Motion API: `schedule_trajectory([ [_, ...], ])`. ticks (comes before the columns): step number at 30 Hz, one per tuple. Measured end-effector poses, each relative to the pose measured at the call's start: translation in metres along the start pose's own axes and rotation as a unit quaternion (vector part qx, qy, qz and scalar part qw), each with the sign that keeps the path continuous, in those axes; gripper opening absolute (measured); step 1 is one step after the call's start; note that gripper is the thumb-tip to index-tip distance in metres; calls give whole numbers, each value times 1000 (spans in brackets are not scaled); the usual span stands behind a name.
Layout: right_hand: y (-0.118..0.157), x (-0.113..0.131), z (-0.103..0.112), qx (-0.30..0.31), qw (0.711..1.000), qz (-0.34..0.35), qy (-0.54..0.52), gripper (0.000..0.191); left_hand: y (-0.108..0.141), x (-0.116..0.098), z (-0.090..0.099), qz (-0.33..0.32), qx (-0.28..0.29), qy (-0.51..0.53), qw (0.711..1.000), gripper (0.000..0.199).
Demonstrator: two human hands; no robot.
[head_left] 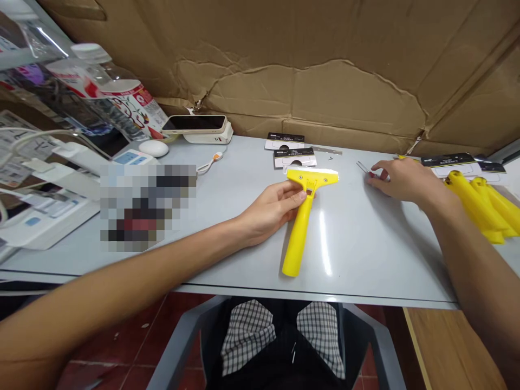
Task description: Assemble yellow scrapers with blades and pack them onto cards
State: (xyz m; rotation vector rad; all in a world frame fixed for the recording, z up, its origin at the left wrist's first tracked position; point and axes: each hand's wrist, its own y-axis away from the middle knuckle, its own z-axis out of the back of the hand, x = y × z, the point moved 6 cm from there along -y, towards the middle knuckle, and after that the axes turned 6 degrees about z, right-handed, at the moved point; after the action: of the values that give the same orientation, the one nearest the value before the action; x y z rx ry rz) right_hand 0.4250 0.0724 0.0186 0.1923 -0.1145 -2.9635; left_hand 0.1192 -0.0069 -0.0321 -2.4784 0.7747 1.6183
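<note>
My left hand [274, 208] is closed around the neck of a yellow scraper [299, 233], its thumb pressed near the head. The scraper's wide head points away from me and the handle towards the table's front edge. A pale strip shows along the head's far edge. Farther right, my right hand [392, 179] has its fingers pinched on slim metal tweezers [361, 167], whose tips point away to the left. A small reddish spot shows by those fingertips. On the table between the hands, towards the back, lies a tiny metal piece [330, 158], too small to name.
Black-and-white packaging cards [294, 157] lie at the back, with a thin clear strip beside them. Several yellow scraper handles [483, 208] are piled at right. A phone [197, 124], power strips [44, 222], a white mouse [153, 148] and water bottles [128, 103] stand left. Cardboard [325, 97] walls the back.
</note>
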Motion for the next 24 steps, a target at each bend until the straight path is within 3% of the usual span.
schedule_trajectory([
  [4,12,20,20,-127,991,22,-20,46,-1,1,0,0,1,1,1000,29],
  [7,29,54,35,-198,967,90,-132,33,0,0,0,-1,2,6,1000,28],
  [9,39,82,31,-127,945,145,-264,32,0,-1,-1,-6,5,13,1000,26],
  [10,45,99,25,-52,924,182,-332,36,0,-1,-1,-10,7,18,1000,26],
  [12,61,132,8,127,863,224,-435,40,1,-2,-1,-19,7,24,1000,26],
  [15,79,162,-7,242,775,220,-541,37,1,-3,-1,-37,4,18,999,31],
  [20,83,178,-23,269,699,189,-635,36,-1,-4,-3,-35,1,9,999,32],
  [24,77,175,-26,242,689,169,-662,41,-2,-4,-4,-10,-2,9,1000,24],
])
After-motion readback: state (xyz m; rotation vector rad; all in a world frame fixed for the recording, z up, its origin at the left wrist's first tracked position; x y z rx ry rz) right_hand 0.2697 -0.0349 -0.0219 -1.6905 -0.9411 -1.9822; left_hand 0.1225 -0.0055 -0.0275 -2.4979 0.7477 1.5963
